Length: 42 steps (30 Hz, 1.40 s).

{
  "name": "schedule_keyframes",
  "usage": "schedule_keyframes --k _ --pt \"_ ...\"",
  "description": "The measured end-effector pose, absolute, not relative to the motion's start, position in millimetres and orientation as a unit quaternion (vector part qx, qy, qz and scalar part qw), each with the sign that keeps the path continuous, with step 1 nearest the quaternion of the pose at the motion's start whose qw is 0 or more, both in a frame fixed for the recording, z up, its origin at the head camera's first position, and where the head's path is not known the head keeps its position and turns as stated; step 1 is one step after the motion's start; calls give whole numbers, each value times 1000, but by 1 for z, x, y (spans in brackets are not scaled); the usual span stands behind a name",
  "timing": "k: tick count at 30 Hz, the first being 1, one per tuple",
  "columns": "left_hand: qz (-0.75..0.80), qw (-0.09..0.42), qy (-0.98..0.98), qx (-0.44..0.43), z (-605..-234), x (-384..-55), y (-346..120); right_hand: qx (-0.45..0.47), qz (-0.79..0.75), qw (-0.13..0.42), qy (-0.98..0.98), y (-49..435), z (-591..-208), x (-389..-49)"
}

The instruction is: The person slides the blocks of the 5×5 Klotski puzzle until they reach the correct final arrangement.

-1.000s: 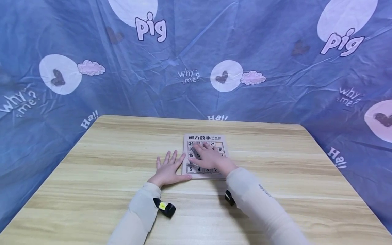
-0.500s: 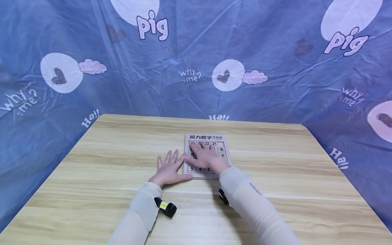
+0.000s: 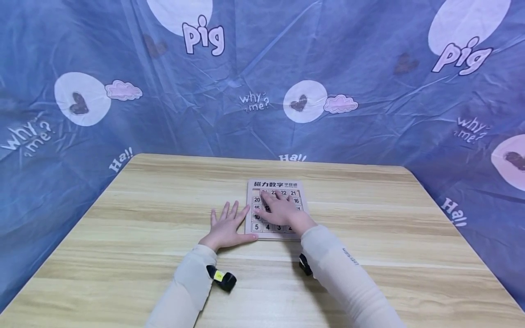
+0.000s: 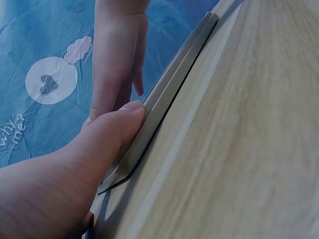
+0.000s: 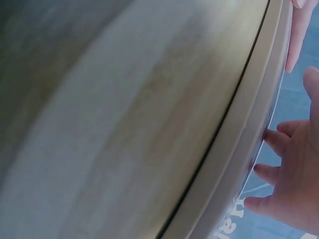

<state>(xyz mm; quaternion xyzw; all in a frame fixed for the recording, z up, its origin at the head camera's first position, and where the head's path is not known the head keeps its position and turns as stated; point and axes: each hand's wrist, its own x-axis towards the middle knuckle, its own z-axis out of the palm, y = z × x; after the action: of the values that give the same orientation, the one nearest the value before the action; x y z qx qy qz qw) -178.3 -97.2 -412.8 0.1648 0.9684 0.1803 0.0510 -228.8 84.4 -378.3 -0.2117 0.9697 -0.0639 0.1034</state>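
Note:
A number sliding puzzle [image 3: 275, 235] in a pale frame lies flat on the table. Dark tiles with printed digits fill it, with a gap in the top row's left corner. Spread over the tiles is my right hand [image 3: 283, 212], its fingertips at the row of 24 to 21; it covers much of the middle. In the right wrist view several right fingertips [image 5: 266, 174] press on the puzzle's upper face. My left hand [image 3: 225, 230] rests with spread fingers at the puzzle's left side. Its thumb [image 4: 130, 112] lies on the frame's edge in the left wrist view.
The wooden table [image 3: 164, 182] reaches back to a blue printed cloth [image 3: 262, 132] hung behind and at the sides. Each sleeve carries a small black wrist camera, the left camera [image 3: 224, 279] with a yellow label.
The top row's tiles have slid right, so its gap has gone from the right corner to the left. My right hand shifted left, then back right. The left hand stayed put.

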Motion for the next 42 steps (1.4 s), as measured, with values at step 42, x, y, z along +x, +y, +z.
schedule_keyframes --k 42 --pt "176 45 969 170 -415 -178 -98 -369 -8 126 921 76 -362 -136"
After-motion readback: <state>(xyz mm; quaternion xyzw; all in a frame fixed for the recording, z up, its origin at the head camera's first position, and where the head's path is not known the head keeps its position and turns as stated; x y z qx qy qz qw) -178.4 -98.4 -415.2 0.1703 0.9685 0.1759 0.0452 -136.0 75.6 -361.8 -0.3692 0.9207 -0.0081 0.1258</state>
